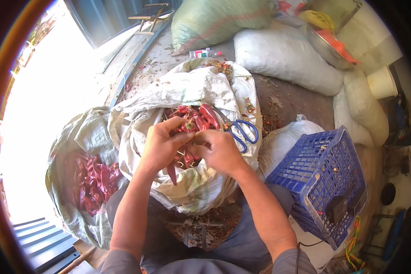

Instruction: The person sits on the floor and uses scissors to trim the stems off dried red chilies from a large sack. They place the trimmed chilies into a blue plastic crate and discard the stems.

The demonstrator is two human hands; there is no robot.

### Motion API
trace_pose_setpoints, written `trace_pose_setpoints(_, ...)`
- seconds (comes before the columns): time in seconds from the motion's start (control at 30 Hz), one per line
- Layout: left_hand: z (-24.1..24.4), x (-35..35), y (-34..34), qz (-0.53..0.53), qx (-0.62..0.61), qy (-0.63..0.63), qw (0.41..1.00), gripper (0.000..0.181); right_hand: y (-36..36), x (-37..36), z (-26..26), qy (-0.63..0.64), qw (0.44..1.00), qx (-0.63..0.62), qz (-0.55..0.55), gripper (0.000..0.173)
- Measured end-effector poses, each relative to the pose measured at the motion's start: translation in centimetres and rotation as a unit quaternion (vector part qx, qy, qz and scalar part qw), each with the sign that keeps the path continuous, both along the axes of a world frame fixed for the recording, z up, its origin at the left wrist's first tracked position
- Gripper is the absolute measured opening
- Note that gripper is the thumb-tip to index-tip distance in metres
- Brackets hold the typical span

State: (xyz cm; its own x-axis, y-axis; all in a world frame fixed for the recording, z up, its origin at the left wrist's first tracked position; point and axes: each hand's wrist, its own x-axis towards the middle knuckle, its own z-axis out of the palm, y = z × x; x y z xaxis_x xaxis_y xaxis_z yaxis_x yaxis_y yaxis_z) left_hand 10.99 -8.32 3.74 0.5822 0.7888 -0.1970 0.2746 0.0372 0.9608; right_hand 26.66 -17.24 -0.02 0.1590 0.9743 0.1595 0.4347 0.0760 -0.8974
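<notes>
My left hand [164, 142] and my right hand [219, 149] meet over an open white woven sack [198, 85] holding dried red chili peppers [200, 120]. My left thumb and fingers pinch near a pepper's stem end; a dark red pepper [171, 174] hangs below that palm. The right fingertips touch the left thumb, and what they pinch is hidden. Scissors with blue handles [239, 133] lie on the sack's rim, right of the peppers. At the left, a second woven sack [85, 137] stands open with more red peppers [92, 181] in it.
A blue plastic crate [308, 178] stands tilted at my right. Full sacks, one green [219, 24] and one white [284, 54], lie beyond, with a plastic bottle [203, 53] near them. A metal basin [328, 49] rests at the upper right. Scraps litter the floor.
</notes>
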Motion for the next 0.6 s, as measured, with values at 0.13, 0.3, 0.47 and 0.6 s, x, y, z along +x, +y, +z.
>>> trace_pose_setpoints(0.13, -1.3, 0.3, -0.4, -0.047, 0.218, 0.053, 0.973, 0.027, -0.5, 1.4, 2.2, -0.002, 1.0, 0.002, -0.016, 0.042)
trace_pose_setpoints(0.3, -1.6, 0.6, -0.8, -0.113, 0.322, 0.09, 0.935, 0.02, 0.0, 1.5, 0.8, -0.245, 0.963, 0.097, -0.054, 0.041)
trace_pose_setpoints(0.47, -0.5, 0.7, -1.1, -0.106, 0.141, 0.043, 0.983, 0.012, 0.2, 1.0, 1.8, -0.003, 0.996, 0.053, -0.066, 0.037)
trace_pose_setpoints(0.6, -0.2, 1.3, -1.4, -0.034, -0.036, -0.103, 0.993, 0.01, 0.6, -0.2, 2.3, 0.378, 0.92, -0.031, -0.103, 0.035)
